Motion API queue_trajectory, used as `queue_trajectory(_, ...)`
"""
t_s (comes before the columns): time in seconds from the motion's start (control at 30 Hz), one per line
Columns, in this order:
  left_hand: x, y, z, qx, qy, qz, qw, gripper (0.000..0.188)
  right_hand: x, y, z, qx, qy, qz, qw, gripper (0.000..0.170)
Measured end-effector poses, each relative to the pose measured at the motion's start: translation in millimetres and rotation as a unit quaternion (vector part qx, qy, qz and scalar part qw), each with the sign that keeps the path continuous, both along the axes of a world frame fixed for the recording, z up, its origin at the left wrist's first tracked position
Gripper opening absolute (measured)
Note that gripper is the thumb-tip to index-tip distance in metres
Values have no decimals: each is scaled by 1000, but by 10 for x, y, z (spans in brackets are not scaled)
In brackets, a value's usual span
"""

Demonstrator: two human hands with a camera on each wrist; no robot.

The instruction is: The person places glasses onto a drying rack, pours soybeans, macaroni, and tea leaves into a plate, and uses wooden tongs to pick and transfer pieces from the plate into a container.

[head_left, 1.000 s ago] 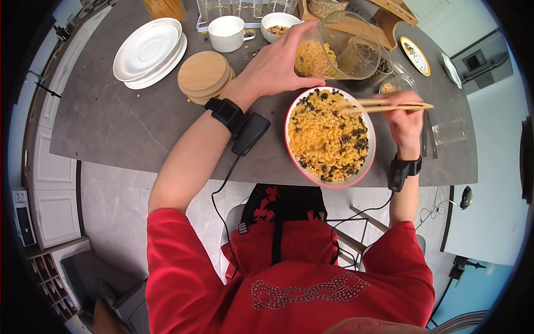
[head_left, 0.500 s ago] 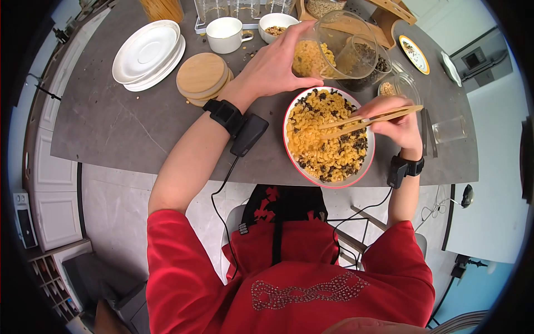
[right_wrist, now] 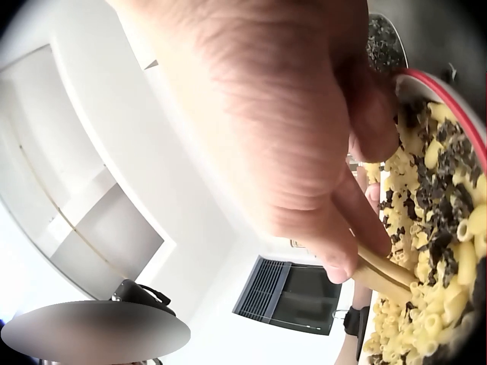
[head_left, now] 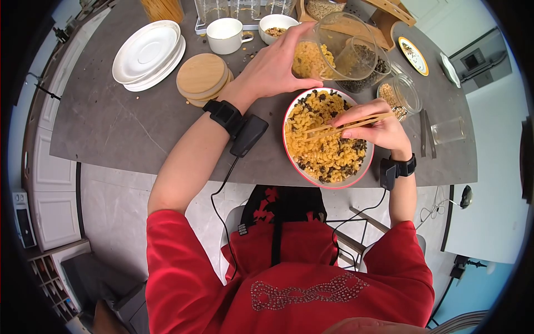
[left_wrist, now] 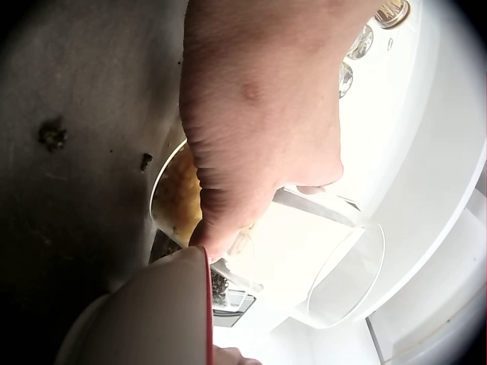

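In the head view my left hand (head_left: 272,69) grips a clear glass jar (head_left: 347,42) that lies tipped, mouth to the right, with yellow macaroni (head_left: 312,60) in it. Close in front stands a white, red-rimmed bowl (head_left: 364,165) full of macaroni mixed with dark flakes (head_left: 350,161). Over its right side, my right hand (head_left: 378,127) pinches wooden tongs (head_left: 325,132), their tips in the macaroni. The right wrist view shows the tong arms (right_wrist: 384,277) reaching into the pasta. From the left wrist, the bowl's outer wall (left_wrist: 144,315) shows beside my thumb.
Wooden lids (head_left: 201,73) and stacked white plates (head_left: 146,53) lie at the left. Behind are a white cup (head_left: 224,36) and a small bowl (head_left: 286,21). At the right stand an open jar (head_left: 409,94), a clear glass (head_left: 448,131) and dark metal utensils (head_left: 427,133).
My right hand has moved left over the bowl, bringing the tongs' tips further into the macaroni. My left hand and the tipped jar have stayed in place.
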State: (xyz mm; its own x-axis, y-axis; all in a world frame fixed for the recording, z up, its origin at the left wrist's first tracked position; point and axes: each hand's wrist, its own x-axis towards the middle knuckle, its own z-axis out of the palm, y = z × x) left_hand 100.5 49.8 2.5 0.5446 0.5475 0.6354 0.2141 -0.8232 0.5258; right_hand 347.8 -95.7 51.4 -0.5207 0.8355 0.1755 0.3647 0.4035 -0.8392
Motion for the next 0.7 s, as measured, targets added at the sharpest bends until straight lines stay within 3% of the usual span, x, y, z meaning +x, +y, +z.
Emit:
queue_trajectory(0.2, -5, -9, -4, -14, 16, 8, 1000, 115, -31, -17, 22, -76, 6, -44, 996, 22)
queue_trajectory(0.33, 0, -3, 4, -11, 14, 6, 1000, 120, 17, -19, -32, -70, 37, -53, 995, 23)
queue_trajectory(0.4, -6, -14, 16, -15, 21, 14, 1000, 120, 107, -42, -59, -67, 112, -62, 989, 25)
queue_trajectory(0.47, -8, -24, 5, -20, 28, 18, 999, 121, 228, -35, -96, -48, 120, -66, 989, 22)
queue_trajectory(0.53, -3, -17, 4, -19, 8, 5, 1000, 109, 278, -4, -111, 56, 254, -20, 966, 21)
queue_trajectory(0.6, 10, -24, 8, -11, 6, 7, 1000, 109, 286, -5, -174, 111, 301, -48, 946, 24)
queue_trajectory(0.7, -16, -22, 4, -5, 7, 10, 1000, 109, 297, -3, -156, 132, 330, -203, 912, 25)
